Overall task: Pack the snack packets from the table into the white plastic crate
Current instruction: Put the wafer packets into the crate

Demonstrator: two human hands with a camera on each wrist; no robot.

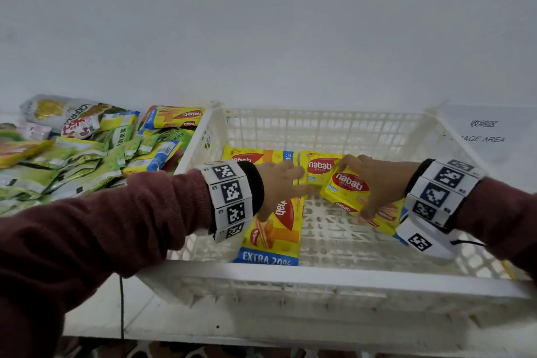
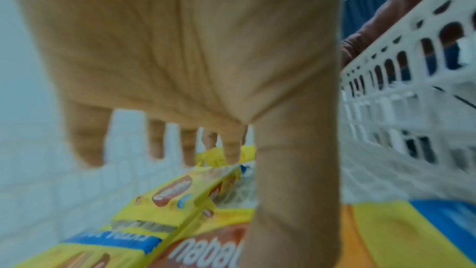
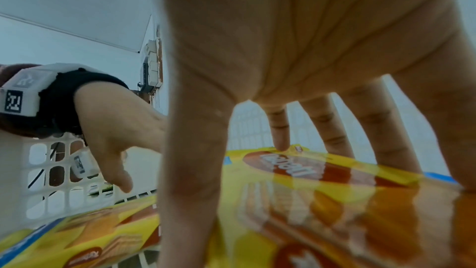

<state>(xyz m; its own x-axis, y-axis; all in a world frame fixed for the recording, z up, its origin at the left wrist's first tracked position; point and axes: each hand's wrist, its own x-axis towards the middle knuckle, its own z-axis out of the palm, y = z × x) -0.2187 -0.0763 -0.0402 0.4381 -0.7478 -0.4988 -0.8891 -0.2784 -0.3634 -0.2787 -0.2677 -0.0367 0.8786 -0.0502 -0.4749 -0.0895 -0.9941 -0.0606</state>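
Four yellow Nabati wafer packets show inside the white plastic crate (image 1: pixel 328 273). The right hand (image 1: pixel 380 183) grasps one of them, the tilted packet (image 1: pixel 347 187), with its thumb on the near edge and its fingers (image 3: pixel 280 129) arched over the far edge; the red oval under the palm reads "nabati WAFER". This packet leans across another one lying at the right end of the crate floor, raised at its left end. Just beyond the right fingertips lies the back packet (image 1: pixel 318 168), also marked "nabati WAFER". The left hand (image 1: pixel 279 186) reaches in from the left, its fingers (image 2: pixel 189 146) straight and spread, released from any packet; its fingertips come close to the left corner of the tilted packet, though whether they touch it cannot be told. Beneath the left palm lies the long packet (image 1: pixel 273 229), with "EXTRA 20%" in white on a blue band at its near end. Past the left knuckles a further packet (image 1: pixel 255 155) rests against the crate's far wall.

Outside the crate, well left of the left hand, a heap of snack packets (image 1: pixel 87 151) covers the table (image 1: pixel 96 320): mostly green sachets with printing too small to read, plus a yellow "nabati" packet on top. Right of the crate, a paper sign (image 1: pixel 488 136) carries Chinese characters and the partly hidden words "AGE AREA".
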